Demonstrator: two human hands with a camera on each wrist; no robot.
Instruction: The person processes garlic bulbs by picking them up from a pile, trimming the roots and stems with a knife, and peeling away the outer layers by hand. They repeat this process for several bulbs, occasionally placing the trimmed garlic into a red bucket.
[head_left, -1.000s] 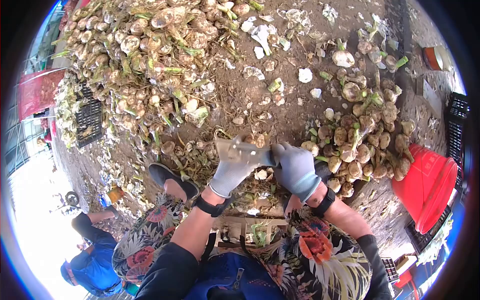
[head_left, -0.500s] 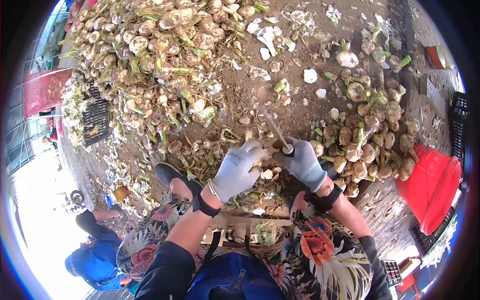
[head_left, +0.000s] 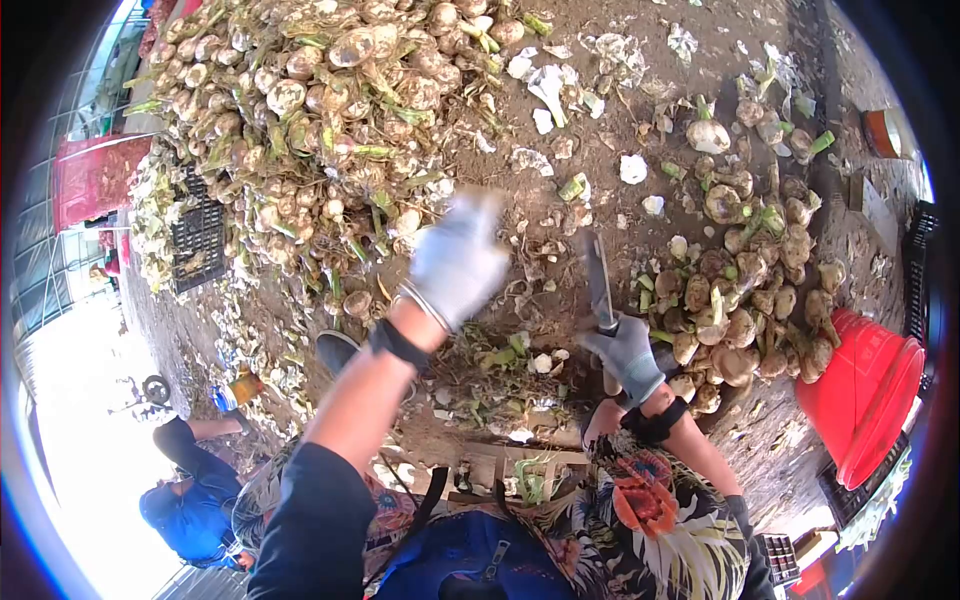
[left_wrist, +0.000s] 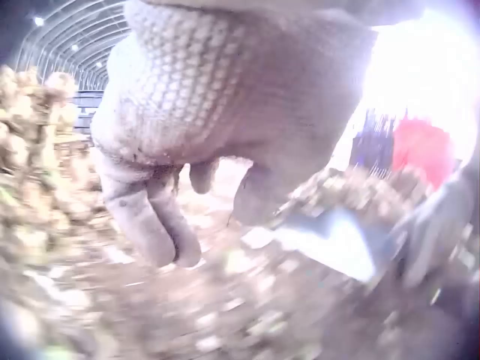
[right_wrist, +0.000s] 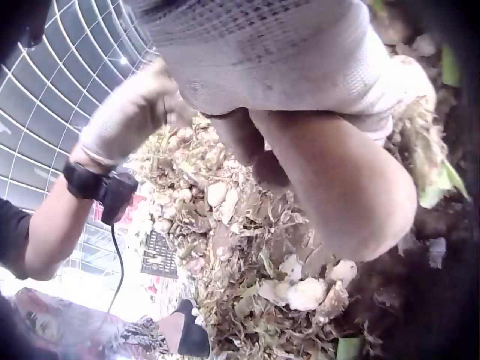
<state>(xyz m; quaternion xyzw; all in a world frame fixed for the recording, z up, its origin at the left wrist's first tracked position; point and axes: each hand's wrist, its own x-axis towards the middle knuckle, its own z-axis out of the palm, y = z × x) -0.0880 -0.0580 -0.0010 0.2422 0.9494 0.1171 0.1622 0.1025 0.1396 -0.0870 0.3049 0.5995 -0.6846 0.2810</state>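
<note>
The gloved left hand (head_left: 455, 260), blurred, is stretched out near the big heap of bulbs (head_left: 330, 110). In the left wrist view its fingers (left_wrist: 150, 217) hang bent downward, with nothing visible in them. Lower right, the gloved right hand (head_left: 625, 355) grips a knife (head_left: 600, 280) whose blade points away from the body; a pale blade (left_wrist: 334, 244) also shows in the left wrist view. Just right of that hand is a smaller pile of bulbs (head_left: 735, 325). The right wrist view shows the right glove (right_wrist: 277, 67) close up, and the left hand (right_wrist: 127, 120) apart from it.
A red bucket (head_left: 860, 390) stands beside the smaller pile. Peelings and leaf scraps (head_left: 505, 375) litter the ground between the feet. A black crate (head_left: 198, 240) lies by the big heap. Another person in blue (head_left: 195, 510) is at lower left.
The left hand has moved away from the right hand, up toward the big heap. The knife, earlier pointing left close to the left hand, now points away from the body.
</note>
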